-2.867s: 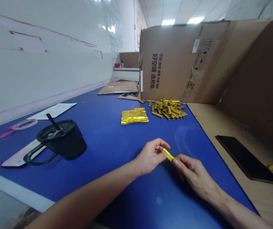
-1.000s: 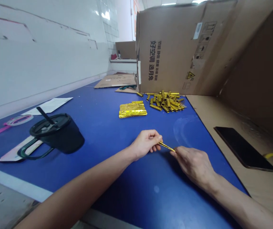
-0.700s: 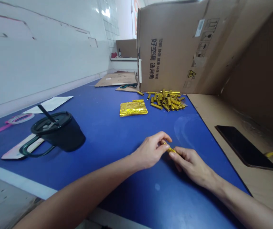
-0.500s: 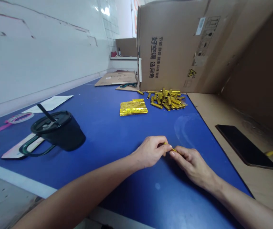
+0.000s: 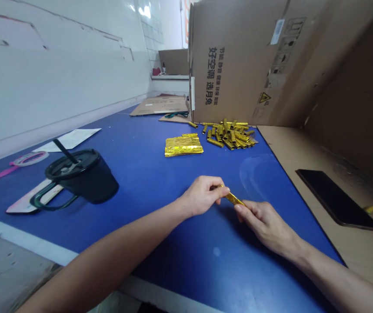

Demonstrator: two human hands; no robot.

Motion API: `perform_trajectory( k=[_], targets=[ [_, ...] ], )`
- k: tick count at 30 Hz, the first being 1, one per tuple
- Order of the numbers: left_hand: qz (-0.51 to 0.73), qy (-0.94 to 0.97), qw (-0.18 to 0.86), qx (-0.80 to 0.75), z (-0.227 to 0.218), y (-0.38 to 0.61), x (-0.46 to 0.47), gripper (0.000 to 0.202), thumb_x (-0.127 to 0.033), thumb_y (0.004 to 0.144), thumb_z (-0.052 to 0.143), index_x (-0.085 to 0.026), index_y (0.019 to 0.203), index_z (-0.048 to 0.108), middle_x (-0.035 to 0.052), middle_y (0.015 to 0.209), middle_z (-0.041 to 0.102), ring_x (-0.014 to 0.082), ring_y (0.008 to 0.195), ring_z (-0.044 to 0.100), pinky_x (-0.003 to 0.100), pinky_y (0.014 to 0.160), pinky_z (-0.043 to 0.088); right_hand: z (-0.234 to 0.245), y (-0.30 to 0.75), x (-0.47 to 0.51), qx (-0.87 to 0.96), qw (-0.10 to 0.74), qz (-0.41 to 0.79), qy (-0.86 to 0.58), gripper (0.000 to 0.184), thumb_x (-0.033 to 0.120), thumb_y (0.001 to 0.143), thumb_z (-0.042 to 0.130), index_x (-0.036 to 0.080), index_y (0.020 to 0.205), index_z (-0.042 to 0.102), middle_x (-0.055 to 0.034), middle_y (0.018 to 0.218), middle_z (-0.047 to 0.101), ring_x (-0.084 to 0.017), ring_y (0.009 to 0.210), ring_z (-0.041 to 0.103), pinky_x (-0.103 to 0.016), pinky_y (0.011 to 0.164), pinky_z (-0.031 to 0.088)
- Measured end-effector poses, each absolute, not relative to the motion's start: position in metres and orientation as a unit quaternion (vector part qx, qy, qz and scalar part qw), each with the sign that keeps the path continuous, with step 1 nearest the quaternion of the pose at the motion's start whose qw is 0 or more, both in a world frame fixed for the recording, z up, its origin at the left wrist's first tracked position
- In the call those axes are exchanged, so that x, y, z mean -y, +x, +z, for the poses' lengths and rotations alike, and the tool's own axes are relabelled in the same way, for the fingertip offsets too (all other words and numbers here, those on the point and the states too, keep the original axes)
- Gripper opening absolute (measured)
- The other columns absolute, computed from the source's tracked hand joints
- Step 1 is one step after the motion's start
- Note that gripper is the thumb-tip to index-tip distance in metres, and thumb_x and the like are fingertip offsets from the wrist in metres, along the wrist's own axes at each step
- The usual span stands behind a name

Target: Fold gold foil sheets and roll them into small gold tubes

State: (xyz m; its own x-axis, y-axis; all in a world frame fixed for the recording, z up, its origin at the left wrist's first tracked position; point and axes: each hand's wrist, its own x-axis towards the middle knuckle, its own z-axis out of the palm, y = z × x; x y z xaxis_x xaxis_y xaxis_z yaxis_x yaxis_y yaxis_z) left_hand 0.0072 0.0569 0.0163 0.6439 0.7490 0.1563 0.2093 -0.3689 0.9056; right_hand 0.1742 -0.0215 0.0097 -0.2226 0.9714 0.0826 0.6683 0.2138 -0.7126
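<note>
A narrow gold foil strip (image 5: pixel 233 198) is stretched between my two hands just above the blue table (image 5: pixel 147 174). My left hand (image 5: pixel 202 200) pinches its left end with closed fingers. My right hand (image 5: pixel 264 224) pinches the right end, fingers curled. Farther back lies a flat stack of gold foil sheets (image 5: pixel 183 145). Behind that stack sits a heap of folded gold foil pieces (image 5: pixel 230 134), close to the cardboard box.
A black lidded cup with a straw (image 5: pixel 82 176) stands at the left on a pale board. A large cardboard box (image 5: pixel 248 65) walls off the back. A black phone (image 5: pixel 331 198) lies on cardboard at the right. Paper (image 5: pixel 67 139) and a tape roll (image 5: pixel 30 158) lie far left.
My hands closed together over the foil piece, then drew apart again, so the strip is stretched out between them once more. The camera shifted slightly.
</note>
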Motion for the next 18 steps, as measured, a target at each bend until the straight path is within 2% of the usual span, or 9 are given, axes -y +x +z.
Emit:
perform_trajectory(
  k=[5, 11, 18],
  targets=[
    [0.263, 0.780, 0.481, -0.301, 0.014, 0.008, -0.055, 0.029, -0.037, 0.081, 0.042, -0.015, 0.065, 0.050, -0.0035, 0.051, 0.050, 0.0070, 0.044, 0.039, 0.018, 0.043, 0.029, 0.006, 0.172, 0.022, 0.748, 0.249, 0.220, -0.574, 0.039, 0.043, 0.086, 0.029, 0.020, 0.058, 0.042, 0.0042, 0.049, 0.036, -0.010, 0.045, 0.035, -0.024, 0.048, 0.028],
    [0.276, 0.798, 0.421, -0.331, 0.009, 0.010, -0.058, 0.038, -0.039, 0.083, 0.039, -0.015, 0.053, 0.044, -0.0046, 0.044, 0.044, 0.0064, 0.041, 0.035, 0.018, 0.043, 0.027, 0.003, 0.172, 0.022, 0.748, 0.234, 0.211, -0.584, 0.039, 0.046, 0.085, 0.030, 0.020, 0.056, 0.037, 0.0041, 0.049, 0.035, -0.010, 0.045, 0.033, -0.024, 0.048, 0.027],
    [0.298, 0.778, 0.431, -0.348, 0.000, 0.011, -0.066, 0.039, -0.044, 0.081, 0.037, -0.016, 0.055, 0.046, -0.0062, 0.041, 0.038, 0.0070, 0.039, 0.031, 0.019, 0.041, 0.024, 0.000, 0.174, 0.018, 0.704, 0.300, 0.330, -0.553, 0.040, 0.047, 0.086, 0.031, 0.019, 0.058, 0.040, 0.0059, 0.050, 0.028, -0.009, 0.046, 0.026, -0.022, 0.043, 0.023]
  ],
)
